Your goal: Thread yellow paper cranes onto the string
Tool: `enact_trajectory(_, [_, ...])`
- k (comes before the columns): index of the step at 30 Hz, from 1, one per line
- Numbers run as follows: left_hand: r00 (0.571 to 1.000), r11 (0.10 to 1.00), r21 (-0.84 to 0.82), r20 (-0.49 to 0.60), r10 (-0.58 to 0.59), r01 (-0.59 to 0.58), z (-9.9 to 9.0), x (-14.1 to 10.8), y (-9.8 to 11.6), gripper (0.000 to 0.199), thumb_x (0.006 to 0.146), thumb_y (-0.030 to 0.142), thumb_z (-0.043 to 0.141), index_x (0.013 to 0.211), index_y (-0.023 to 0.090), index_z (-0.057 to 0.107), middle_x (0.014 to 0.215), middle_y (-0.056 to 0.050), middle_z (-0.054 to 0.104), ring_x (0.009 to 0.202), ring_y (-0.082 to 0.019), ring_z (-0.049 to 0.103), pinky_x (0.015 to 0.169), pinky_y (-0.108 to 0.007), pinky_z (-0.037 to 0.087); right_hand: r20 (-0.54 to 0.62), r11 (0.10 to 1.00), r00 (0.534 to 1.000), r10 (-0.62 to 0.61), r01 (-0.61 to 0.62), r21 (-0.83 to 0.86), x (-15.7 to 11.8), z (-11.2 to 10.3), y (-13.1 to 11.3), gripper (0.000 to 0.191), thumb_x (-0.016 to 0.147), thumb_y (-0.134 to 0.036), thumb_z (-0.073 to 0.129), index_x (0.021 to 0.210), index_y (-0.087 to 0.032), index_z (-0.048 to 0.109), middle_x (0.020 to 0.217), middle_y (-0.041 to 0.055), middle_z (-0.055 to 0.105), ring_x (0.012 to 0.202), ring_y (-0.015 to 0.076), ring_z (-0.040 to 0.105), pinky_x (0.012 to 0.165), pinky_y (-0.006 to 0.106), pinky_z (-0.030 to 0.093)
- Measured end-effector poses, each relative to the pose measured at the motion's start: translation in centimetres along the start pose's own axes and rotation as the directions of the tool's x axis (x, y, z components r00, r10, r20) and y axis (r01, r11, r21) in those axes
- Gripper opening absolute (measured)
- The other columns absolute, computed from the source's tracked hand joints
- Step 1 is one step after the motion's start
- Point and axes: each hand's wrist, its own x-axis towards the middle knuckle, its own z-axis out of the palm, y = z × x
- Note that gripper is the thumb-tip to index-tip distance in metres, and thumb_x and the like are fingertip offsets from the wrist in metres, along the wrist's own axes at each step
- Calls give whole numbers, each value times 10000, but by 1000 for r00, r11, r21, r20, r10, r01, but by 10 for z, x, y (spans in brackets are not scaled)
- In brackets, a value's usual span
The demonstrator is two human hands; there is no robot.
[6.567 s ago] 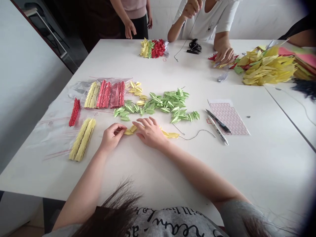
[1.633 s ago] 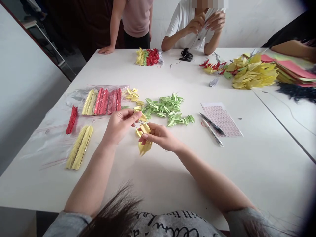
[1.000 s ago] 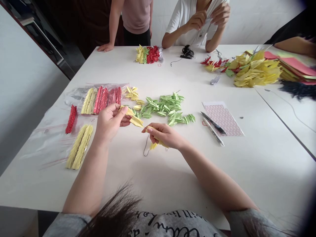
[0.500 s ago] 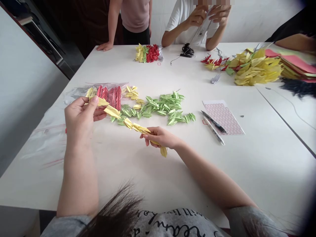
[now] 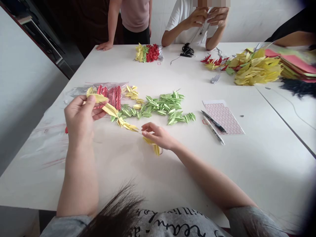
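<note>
My left hand (image 5: pixel 80 110) is raised at the left, its thumb and fingers pinching one end of a yellow folded-paper garland (image 5: pixel 111 110). The garland slants down to the right in pointed pieces on a thin thread. My right hand (image 5: pixel 159 135) is at its lower part, thumb and forefinger close to a bare stretch of thread; the exact grip is partly hidden. More yellow pieces hang below that hand. Behind the garland lies a heap of green folded-paper strands (image 5: pixel 165 103) on the table. Red folded pieces (image 5: pixel 115 97) sit in a clear plastic bag beyond my left hand.
On the white table (image 5: pixel 128 177), pens (image 5: pixel 213 121) lie across a label sheet (image 5: pixel 223 115). A mixed paper bundle (image 5: pixel 149 53), black cord (image 5: pixel 187 51) and a yellow paper pile (image 5: pixel 258 67) are farther back. Co-workers are at the far side, one holding thread up.
My right hand has shifted slightly along the garland, from the yellow pieces to a bare stretch of thread. The yellow pieces between my hands have moved left. My left hand keeps its pinch.
</note>
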Motion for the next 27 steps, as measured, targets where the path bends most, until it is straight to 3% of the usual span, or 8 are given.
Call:
enact_trajectory(3, [981,993,34,153,-118,114,13,-14,-1,172,838,296,680,858,125,675,779,-70,758,622,-151,718,512,-208,578,-211,980,961,-181,194,43,-1,9,3,449,881,-573,612,1148,-222,523,1284,114,571,1248,225,535,1083,434,438])
enact_trajectory(5, [951,985,61,255,-173,163,24,-25,-4,228,821,356,712,872,137,676,820,-75,764,614,-158,718,537,-231,591,-207,958,943,-259,277,66,-1,14,5,487,882,-573,621,1216,-242,493,1375,112,527,1351,230,461,1170,465,342])
enact_trajectory(7, [897,973,107,378,-228,202,33,-35,-8,323,764,436,770,873,143,691,839,-76,764,661,-183,734,600,-266,615,-146,937,944,-296,316,148,-2,18,4,517,873,-582,633,1240,-252,481,1391,108,522,1352,233,467,1164,464,354])
enact_trajectory(9, [837,963,149,476,-270,226,39,-42,-12,393,735,499,783,888,143,713,868,-80,765,752,-211,750,674,-290,629,-111,910,949,-294,313,271,-2,19,2,518,855,-613,637,1189,-243,496,1282,102,587,1237,232,562,1065,431,458])
enact_trajectory(11, [799,957,175,526,-290,233,41,-46,-14,427,744,541,762,899,145,727,889,-87,767,813,-228,755,720,-301,630,-100,892,960,-262,281,355,-1,18,-1,496,846,-620,642,1119,-229,507,1048,65,651,987,196,653,887,366,539])
enact_trajectory(15, [777,949,205,546,-314,239,40,-43,-16,439,760,565,738,901,149,742,917,-100,772,830,-235,759,731,-298,620,-129,922,977,-172,206,328,-1,10,-6,453,840,-625,642,969,-206,526,668,-43,531,585,104,521,590,259,467])
enact_trajectory(20, [787,943,171,519,-334,287,44,-41,-30,404,755,523,748,877,138,752,885,-110,776,815,-235,761,707,-276,596,-168,983,979,-115,137,124,3,-16,-6,474,833,-643,634,782,-180,548,582,-56,434,512,70,372,473,219,299])
enact_trajectory(27, [740,862,12,508,-442,507,63,-50,-74,390,717,483,766,873,127,735,865,-126,779,801,-228,760,694,-268,568,-362,976,932,-11,88,199,11,-42,2,533,700,-685,729,706,-194,522,547,-59,432,506,80,396,483,226,291])
